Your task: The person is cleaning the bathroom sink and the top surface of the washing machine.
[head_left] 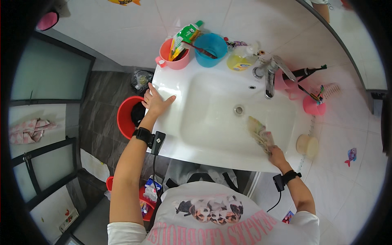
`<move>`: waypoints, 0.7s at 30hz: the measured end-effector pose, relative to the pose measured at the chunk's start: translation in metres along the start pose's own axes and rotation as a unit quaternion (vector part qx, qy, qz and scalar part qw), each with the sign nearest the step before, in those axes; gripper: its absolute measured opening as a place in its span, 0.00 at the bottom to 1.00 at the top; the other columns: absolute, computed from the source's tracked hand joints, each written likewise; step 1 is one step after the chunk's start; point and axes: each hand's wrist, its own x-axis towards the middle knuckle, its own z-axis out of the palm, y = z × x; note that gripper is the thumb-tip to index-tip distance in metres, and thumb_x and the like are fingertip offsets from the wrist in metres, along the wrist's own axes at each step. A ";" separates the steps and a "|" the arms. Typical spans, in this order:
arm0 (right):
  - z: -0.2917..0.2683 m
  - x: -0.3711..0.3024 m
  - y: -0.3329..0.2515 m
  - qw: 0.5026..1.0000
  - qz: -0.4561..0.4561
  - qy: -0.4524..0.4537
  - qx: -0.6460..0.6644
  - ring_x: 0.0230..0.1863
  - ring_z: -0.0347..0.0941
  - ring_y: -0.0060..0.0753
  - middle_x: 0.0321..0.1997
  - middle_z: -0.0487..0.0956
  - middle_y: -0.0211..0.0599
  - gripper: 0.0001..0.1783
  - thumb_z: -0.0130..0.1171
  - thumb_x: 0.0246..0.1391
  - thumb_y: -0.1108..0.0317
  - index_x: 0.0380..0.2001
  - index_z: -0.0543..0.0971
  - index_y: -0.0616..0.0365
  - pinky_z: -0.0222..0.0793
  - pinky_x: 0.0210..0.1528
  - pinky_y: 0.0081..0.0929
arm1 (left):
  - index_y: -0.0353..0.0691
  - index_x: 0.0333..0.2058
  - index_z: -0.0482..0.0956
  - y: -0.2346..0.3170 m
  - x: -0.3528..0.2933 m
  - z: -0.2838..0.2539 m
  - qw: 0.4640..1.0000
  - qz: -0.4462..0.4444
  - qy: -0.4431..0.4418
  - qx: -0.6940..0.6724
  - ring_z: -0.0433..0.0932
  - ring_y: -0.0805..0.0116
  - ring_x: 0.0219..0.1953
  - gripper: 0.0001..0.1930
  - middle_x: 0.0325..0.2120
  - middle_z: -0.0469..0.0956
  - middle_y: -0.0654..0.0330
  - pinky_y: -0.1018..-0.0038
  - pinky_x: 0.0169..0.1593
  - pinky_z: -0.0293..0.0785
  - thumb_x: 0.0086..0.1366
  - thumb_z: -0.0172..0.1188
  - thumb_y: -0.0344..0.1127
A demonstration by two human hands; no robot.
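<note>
A white washbasin (204,134) spreads in front of me, with a metal drain (239,110) in its bowl. On the counter's left edge, my left hand (157,101) rests with its fingers spread, holding nothing. At the right side of the bowl my right hand (277,156) is closed on one end of a limp, crumpled cloth (258,130) with pale green, beige and pinkish patches. The cloth hangs against the bowl's surface, pointing toward the drain. Its gripped end is hidden in my fingers.
Along the back stand a pink mug (178,64) with tubes, a blue cup (210,50), a yellow soap bottle (240,62) and the faucet (269,79). A pink cup (313,107) and a round beige container (307,145) stand at right. A red bucket (125,116) is on the left floor.
</note>
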 end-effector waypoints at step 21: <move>-0.029 0.216 -0.184 0.631 0.030 0.074 0.772 0.40 0.67 0.26 0.40 0.70 0.30 0.14 0.53 0.52 0.70 0.43 0.67 0.56 0.69 0.39 0.25 | 0.36 0.60 0.28 0.002 -0.004 0.001 1.000 -0.010 0.005 -0.006 0.40 0.44 0.61 0.64 0.57 0.42 0.39 0.43 0.57 0.33 0.39 0.64 0.64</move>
